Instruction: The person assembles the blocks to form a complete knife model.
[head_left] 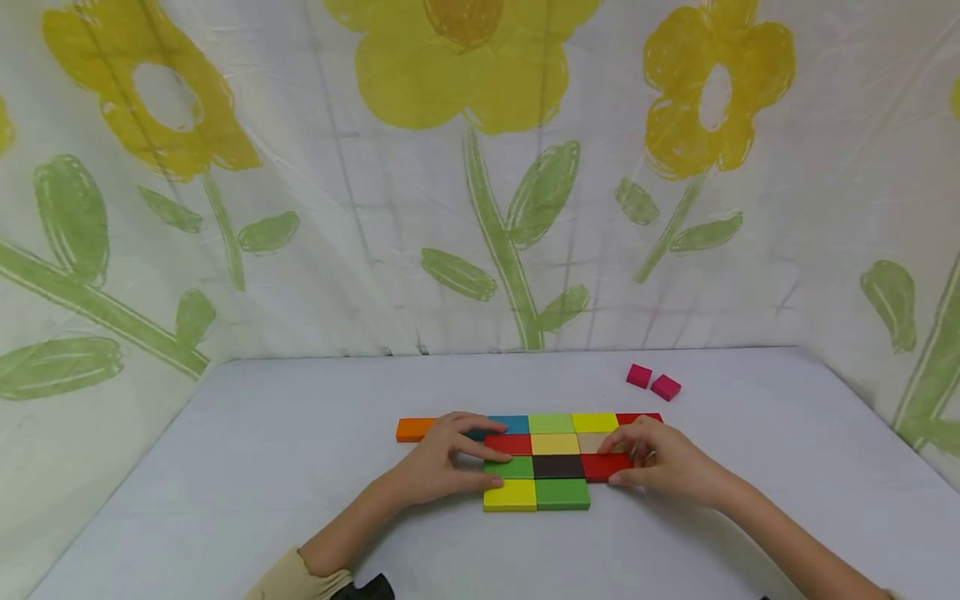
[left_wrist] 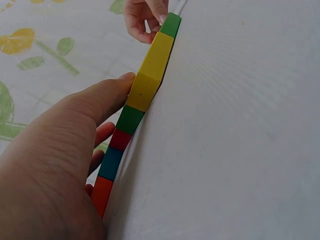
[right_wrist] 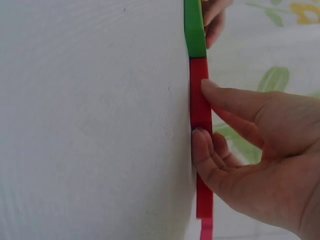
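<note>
Flat colored blocks lie edge to edge in rows, among them a yellow block (head_left: pixel 509 497), a green block (head_left: pixel 562 495), a black block (head_left: pixel 558 467) and a light yellow block (head_left: pixel 554 444). My left hand (head_left: pixel 442 467) rests on their left side, its fingers spread over several blocks; in the left wrist view the thumb touches the yellow block (left_wrist: pixel 152 67). At the right end, my right hand (head_left: pixel 671 467) pinches a red block (head_left: pixel 596 469) between thumb and index finger. The other right fingers curl and cover part of the beige block (head_left: pixel 590 442) and whatever lies beyond it.
Two small pink blocks (head_left: pixel 666 387) lie apart behind the rows to the right. An orange block (head_left: pixel 415 429) sticks out at the back left. White cloth with painted flowers (head_left: pixel 459 75) stands behind and around the white table (head_left: pixel 247 467).
</note>
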